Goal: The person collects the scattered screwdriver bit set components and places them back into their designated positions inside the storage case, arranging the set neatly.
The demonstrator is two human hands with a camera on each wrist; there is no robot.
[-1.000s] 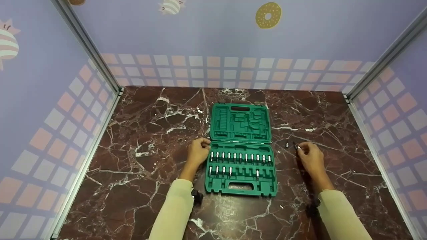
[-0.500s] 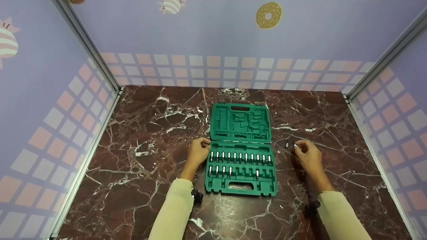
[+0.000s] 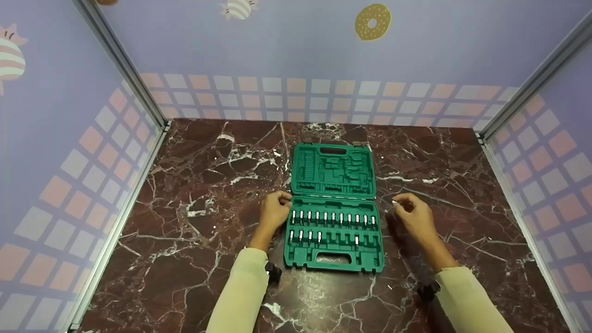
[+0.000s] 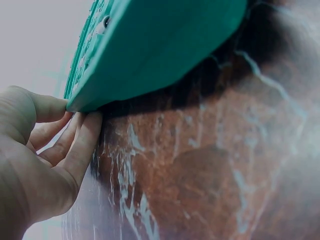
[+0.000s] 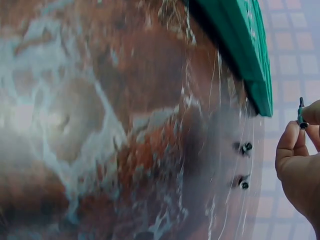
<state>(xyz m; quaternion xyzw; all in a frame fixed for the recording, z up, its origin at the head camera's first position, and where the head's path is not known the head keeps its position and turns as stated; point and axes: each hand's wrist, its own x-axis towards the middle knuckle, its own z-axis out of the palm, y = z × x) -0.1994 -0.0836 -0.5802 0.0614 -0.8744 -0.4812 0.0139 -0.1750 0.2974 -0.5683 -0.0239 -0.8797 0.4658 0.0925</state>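
An open green socket-set case (image 3: 333, 206) lies flat, with two rows of silver bit sockets (image 3: 333, 218) in its lower half. The front row has several bare slots beside a lone bit socket (image 3: 356, 242). At the case's left side, near the hinge, my left hand (image 3: 274, 212) pinches the edge between thumb and fingers (image 4: 82, 145). To the right of the case, my right hand (image 3: 417, 218) holds a small bit socket (image 5: 302, 115) between thumb and fingertips, its dark tip pointing up in the right wrist view. This hand is raised off the tabletop.
Two loose bit sockets, one (image 5: 246, 148) nearer the case and another (image 5: 243, 183) farther, stand on the dark red marbled table (image 3: 208, 268); the right hand hides them in the head view. Patterned purple panels (image 3: 296, 55) wall the table at the back and sides.
My right hand has lifted a bit socket off the table and moved left towards the case, covering the spot where a loose one showed. My left hand has stayed at the case edge.
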